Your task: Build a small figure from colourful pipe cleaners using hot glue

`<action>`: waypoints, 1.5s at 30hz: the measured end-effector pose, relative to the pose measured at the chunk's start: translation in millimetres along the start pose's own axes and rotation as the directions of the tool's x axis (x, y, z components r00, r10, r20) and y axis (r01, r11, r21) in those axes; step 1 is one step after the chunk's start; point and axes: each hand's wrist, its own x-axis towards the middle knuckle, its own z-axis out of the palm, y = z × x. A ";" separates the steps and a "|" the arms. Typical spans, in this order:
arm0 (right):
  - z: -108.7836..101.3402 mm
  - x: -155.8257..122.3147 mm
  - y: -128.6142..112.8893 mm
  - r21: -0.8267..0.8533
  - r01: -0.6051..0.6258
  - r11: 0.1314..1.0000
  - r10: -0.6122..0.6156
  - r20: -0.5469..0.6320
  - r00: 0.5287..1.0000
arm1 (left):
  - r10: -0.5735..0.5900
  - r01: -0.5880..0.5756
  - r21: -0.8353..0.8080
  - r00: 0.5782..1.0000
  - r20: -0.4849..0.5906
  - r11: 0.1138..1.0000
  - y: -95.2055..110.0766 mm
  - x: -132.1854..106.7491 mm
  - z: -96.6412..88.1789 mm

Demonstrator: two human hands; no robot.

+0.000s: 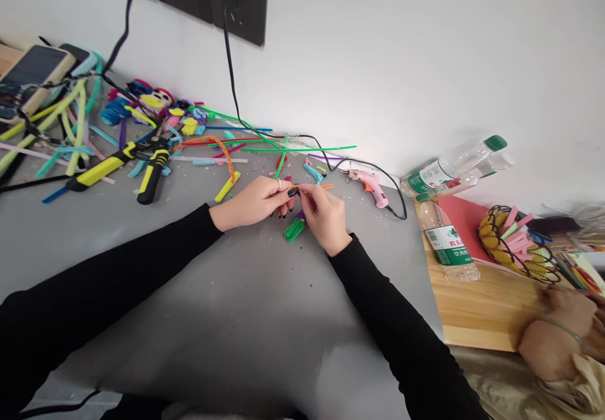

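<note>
My left hand (259,202) and my right hand (326,214) meet above the grey table (227,300), thumbs and fingertips pinched together. Between them runs a short orange pipe cleaner (328,186), its end sticking out past my right fingers. Most of it is hidden by the fingers. Just below the fingertips is a small green and purple pipe-cleaner piece (295,229), partly covered by my right hand; whether it touches the hand I cannot tell. A yellow pipe-cleaner piece (227,186) lies beside my left hand.
A pink glue gun (371,186) with a black cord lies right of my hands. Yellow-black pliers (154,171), loose pipe cleaners (78,123) and fuzzy figures (158,101) crowd the left. Plastic bottles (449,243) and a basket (496,231) are right, near another person's arm (551,344).
</note>
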 end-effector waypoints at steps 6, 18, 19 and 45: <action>0.4 1.9 -0.1 0.037 -0.008 0.999 0.009 -0.022 1.000 | -0.043 0.044 -0.112 0.999 0.010 0.993 0.2 -0.6 4.2; -2.7 3.5 1.0 -0.024 0.030 0.999 -0.031 -0.042 0.999 | -0.017 0.025 0.033 0.977 -0.210 0.999 0.2 0.7 2.0; -3.0 3.6 0.9 -0.020 0.034 0.999 -0.035 -0.038 0.999 | -0.011 0.020 0.039 0.978 -0.208 0.999 -0.3 0.9 1.6; -1.7 3.2 1.2 -0.119 0.116 0.986 -0.121 -0.036 0.992 | -0.052 0.024 -0.095 0.949 -0.311 0.995 -8.1 2.9 2.7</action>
